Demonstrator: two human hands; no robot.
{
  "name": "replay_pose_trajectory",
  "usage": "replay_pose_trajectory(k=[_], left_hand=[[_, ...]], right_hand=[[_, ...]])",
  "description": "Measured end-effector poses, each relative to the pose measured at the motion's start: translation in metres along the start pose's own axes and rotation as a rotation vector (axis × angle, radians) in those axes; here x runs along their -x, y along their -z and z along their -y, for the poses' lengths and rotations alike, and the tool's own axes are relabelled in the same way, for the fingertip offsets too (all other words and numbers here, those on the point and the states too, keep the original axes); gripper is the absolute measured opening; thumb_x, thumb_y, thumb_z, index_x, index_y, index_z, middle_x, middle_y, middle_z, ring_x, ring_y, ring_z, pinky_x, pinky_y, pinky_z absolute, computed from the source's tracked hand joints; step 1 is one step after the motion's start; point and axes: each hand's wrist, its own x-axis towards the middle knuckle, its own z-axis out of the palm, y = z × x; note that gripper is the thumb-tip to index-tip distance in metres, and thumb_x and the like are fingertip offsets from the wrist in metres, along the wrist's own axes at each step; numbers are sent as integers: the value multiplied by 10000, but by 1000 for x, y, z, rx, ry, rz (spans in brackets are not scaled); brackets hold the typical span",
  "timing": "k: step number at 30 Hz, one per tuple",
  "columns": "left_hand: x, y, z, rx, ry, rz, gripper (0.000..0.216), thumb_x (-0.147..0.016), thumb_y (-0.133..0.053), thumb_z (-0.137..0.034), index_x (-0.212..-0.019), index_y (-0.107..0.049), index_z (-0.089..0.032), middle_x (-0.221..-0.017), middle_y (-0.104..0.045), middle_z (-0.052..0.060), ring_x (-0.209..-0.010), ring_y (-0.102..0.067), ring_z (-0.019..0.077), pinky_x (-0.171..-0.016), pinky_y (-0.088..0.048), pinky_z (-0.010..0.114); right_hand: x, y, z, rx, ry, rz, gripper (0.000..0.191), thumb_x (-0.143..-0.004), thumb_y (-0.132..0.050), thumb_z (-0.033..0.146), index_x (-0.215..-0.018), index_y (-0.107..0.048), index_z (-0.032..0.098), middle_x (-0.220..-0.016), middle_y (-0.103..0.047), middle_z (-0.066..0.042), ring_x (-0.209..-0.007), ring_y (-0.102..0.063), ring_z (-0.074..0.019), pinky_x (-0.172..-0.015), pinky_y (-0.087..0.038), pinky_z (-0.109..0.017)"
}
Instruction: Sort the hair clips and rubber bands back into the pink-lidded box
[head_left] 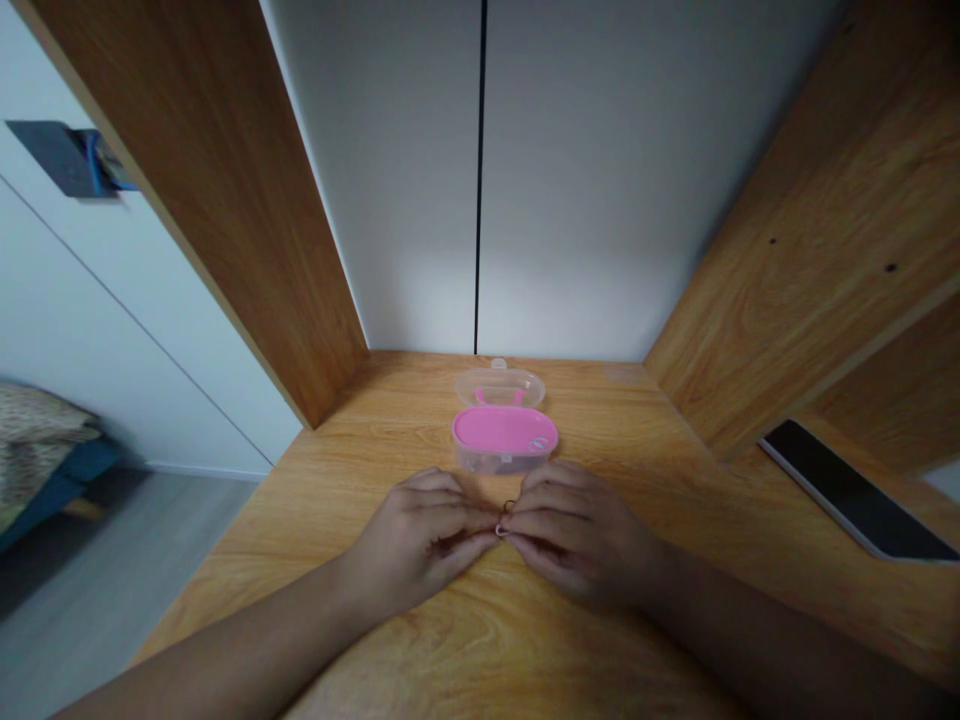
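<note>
My left hand [424, 531] and my right hand [576, 530] rest on the wooden desk [675, 520] with their fingertips meeting in the middle. Both are pinched together on a tiny ring-like object [504, 520], too small to name; a thin dark loop shows just above the fingertips. Just beyond the hands sits a small oval plastic box [504, 438] with a pink inside, its clear lid [499, 385] hinged open toward the wall. A small pale item lies in the box at its right end.
Wooden side panels rise on the left [225, 200] and right [825, 230] of the desk, with a white wall behind. A dark phone or tablet [855, 490] lies on a shelf at the right. Floor and bedding show at the far left.
</note>
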Motion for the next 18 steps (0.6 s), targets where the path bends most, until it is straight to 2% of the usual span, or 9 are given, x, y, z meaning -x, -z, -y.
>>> replay_pose_trajectory(k=[7,12,18], left_hand=[[0,-1,1,-24,28,7,99,-906,-710,-184,-985,-768,-182,-765,-773,29,-692,-654,158,-695,-506,298],[1,0,1,-34,45,33,140,-903,-713,-187,-1036,-757,-198,-800,-778,20,-720,-654,159,-713,-500,301],[1,1,1,-42,39,26,76,-905,-712,-185,-964,-756,-201,-800,-780,17,-733,-663,160,-729,-499,303]], right_hand=[[1,1,1,67,39,-18,158,-906,-711,134,-1056,-668,164,-888,-783,-22,-790,-639,-177,-728,-524,-339],[1,1,1,91,16,-2,144,-907,-716,150,-1044,-677,172,-873,-780,-15,-783,-640,-176,-719,-527,-336],[4,-1,-2,87,38,-39,213,-885,-736,133,-1084,-663,155,-894,-779,-25,-804,-646,-175,-746,-537,-331]])
